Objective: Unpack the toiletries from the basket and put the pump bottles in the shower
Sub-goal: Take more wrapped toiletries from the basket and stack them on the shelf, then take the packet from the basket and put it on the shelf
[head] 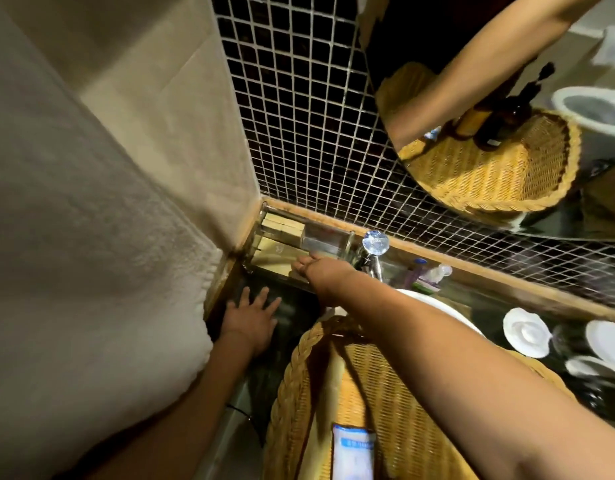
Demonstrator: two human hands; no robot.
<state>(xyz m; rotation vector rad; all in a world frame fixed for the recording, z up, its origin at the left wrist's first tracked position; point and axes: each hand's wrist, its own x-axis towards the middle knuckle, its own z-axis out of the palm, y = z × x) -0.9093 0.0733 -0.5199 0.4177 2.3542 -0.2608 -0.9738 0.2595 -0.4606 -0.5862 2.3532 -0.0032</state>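
— Resting the left hand (pixel 252 318) flat on the dark counter (pixel 294 308), left of centre, fingers spread and loose, gripping nothing.

— And reaching with the right hand (pixel 320 268)?

— Stretching it forward to the clear tray (pixel 325 239) at the back of the counter. Fingers hiding behind the knuckles, so cannot tell whether grasping or loose.

— Starting closest, then?

— Looking down into the wicker basket (pixel 292 368) at bottom centre, sitting on the counter under the right forearm and holding a white-and-blue packet (pixel 353 452).

— Seeing the pump bottles (pixel 507 116)?

— Only catching them in the mirror (pixel 597 161) at upper right: dark, standing upright in the reflected basket, just beside the reflected arm.

— Going farther back?

— Passing white round lids (pixel 526 332) lying at the right edge. Finding small boxes (pixel 282 223) sitting in the tray at the foot of the wall, and a crystal-knobbed tap (pixel 375 242) standing just right of the reaching hand. Ending on dark mosaic tiles (pixel 299 116) rising behind, with a pale towel (pixel 91 237) hanging along the left.
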